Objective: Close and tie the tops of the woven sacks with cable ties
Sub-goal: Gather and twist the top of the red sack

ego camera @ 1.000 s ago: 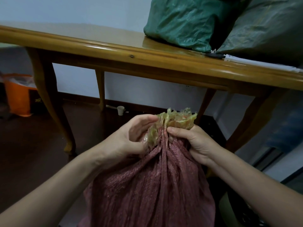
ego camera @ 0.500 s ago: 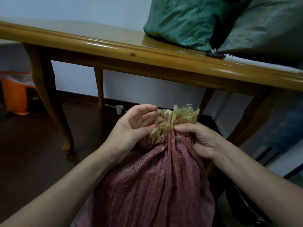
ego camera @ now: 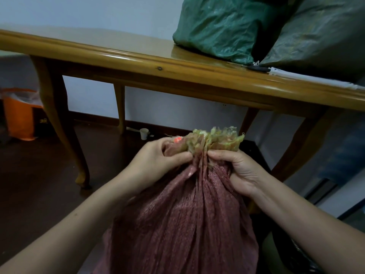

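My left hand (ego camera: 158,161) has closed again on the dusty-pink woven sack (ego camera: 187,220) at six o'clock; my right hand (ego camera: 235,171) clenches its gathered neck. The frilled yellow-green top (ego camera: 215,141) is bunched tighter, seemingly ready for a tie.

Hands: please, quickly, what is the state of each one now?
Left hand: closed, pinching the gathered neck of the reddish-pink woven sack.
Right hand: closed around the same neck.
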